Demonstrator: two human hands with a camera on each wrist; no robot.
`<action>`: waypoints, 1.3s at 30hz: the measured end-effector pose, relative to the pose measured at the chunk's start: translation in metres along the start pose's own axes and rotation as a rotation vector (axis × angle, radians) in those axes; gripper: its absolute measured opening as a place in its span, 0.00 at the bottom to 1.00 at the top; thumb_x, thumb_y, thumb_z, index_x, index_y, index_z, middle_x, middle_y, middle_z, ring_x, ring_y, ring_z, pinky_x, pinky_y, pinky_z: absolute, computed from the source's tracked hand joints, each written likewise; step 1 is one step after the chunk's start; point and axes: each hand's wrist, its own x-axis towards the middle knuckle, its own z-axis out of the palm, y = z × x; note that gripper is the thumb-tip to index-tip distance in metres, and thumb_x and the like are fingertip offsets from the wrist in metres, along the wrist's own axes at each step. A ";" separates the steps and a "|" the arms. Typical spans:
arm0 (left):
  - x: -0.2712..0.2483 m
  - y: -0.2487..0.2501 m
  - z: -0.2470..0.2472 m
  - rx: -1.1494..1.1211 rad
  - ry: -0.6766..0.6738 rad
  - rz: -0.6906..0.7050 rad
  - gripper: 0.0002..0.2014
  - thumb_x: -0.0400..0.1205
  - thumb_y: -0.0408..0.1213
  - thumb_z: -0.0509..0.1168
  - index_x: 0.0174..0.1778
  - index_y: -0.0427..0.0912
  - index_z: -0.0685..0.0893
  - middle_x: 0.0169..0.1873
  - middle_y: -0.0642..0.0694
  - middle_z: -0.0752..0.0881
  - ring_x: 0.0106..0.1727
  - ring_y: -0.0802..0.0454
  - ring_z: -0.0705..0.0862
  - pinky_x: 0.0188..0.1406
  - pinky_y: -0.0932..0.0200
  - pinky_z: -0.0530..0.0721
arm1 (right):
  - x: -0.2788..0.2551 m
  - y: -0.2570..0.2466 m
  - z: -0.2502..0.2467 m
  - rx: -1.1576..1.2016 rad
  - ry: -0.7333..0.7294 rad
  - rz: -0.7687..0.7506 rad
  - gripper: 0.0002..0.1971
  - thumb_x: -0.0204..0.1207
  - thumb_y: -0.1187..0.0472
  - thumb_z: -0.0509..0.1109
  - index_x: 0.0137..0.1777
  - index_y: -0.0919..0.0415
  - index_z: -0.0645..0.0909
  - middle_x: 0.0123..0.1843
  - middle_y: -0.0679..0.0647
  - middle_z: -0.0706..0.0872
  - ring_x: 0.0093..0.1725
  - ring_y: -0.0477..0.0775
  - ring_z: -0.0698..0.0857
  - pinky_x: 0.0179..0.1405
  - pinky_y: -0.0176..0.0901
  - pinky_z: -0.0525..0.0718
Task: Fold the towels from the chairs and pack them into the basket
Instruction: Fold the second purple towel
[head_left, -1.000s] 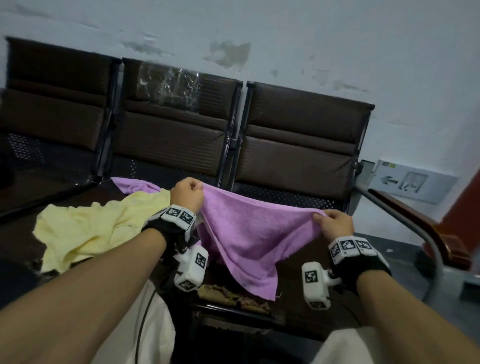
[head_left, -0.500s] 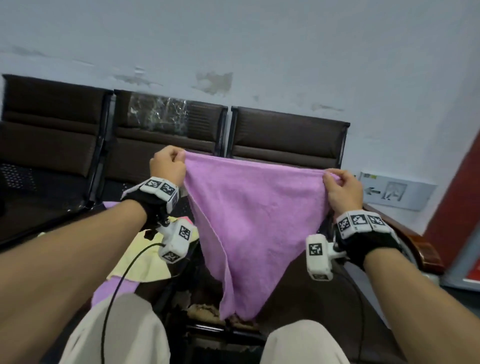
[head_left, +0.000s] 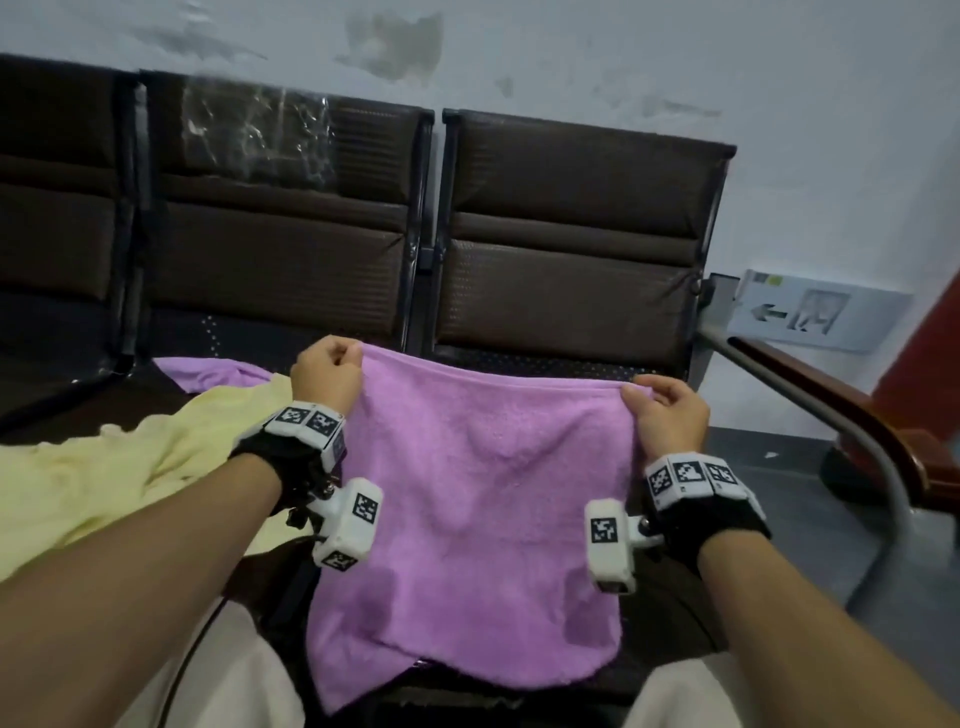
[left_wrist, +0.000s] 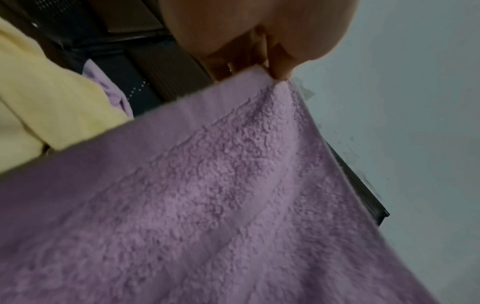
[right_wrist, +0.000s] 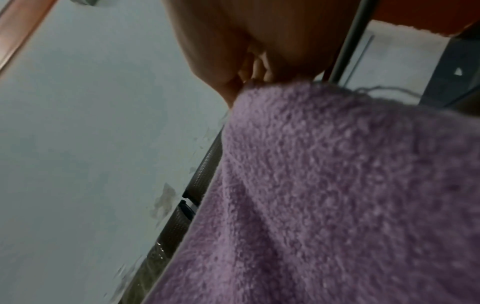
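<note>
Both hands pinch the far corners of a fluffy purple terry towel (head_left: 478, 499): left hand (head_left: 326, 373), right hand (head_left: 666, 415). It is stretched between them and drapes toward the person over the brown padded chair seat (head_left: 563, 291).

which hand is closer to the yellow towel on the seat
Left. The left hand pinches the purple towel right beside the yellow towel, above its edge. The right hand grips the purple towel's far corner, away from it.

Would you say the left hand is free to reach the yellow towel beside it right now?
Probably not yet: the left hand pinches a corner of the purple towel, though the yellow towel lies uncovered just left of it.
</note>
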 end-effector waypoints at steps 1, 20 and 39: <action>0.000 -0.006 0.007 -0.013 -0.022 -0.017 0.09 0.80 0.35 0.62 0.48 0.40 0.88 0.49 0.40 0.89 0.54 0.41 0.85 0.58 0.51 0.80 | 0.000 0.008 0.003 -0.020 -0.021 0.007 0.08 0.68 0.68 0.77 0.41 0.55 0.84 0.41 0.58 0.88 0.40 0.50 0.85 0.44 0.39 0.81; 0.004 -0.027 0.049 -0.095 -0.187 -0.200 0.09 0.79 0.35 0.62 0.42 0.44 0.88 0.43 0.44 0.89 0.45 0.46 0.84 0.45 0.56 0.82 | 0.003 0.033 0.038 -0.068 -0.311 0.253 0.06 0.70 0.68 0.74 0.33 0.60 0.86 0.28 0.54 0.85 0.27 0.48 0.82 0.27 0.39 0.83; -0.042 -0.002 0.050 -0.311 -0.642 -0.174 0.08 0.81 0.34 0.66 0.51 0.37 0.88 0.46 0.36 0.89 0.42 0.47 0.87 0.38 0.58 0.88 | -0.055 -0.006 0.073 -0.197 -0.822 -0.339 0.05 0.75 0.57 0.72 0.38 0.52 0.85 0.38 0.50 0.88 0.40 0.50 0.86 0.45 0.53 0.85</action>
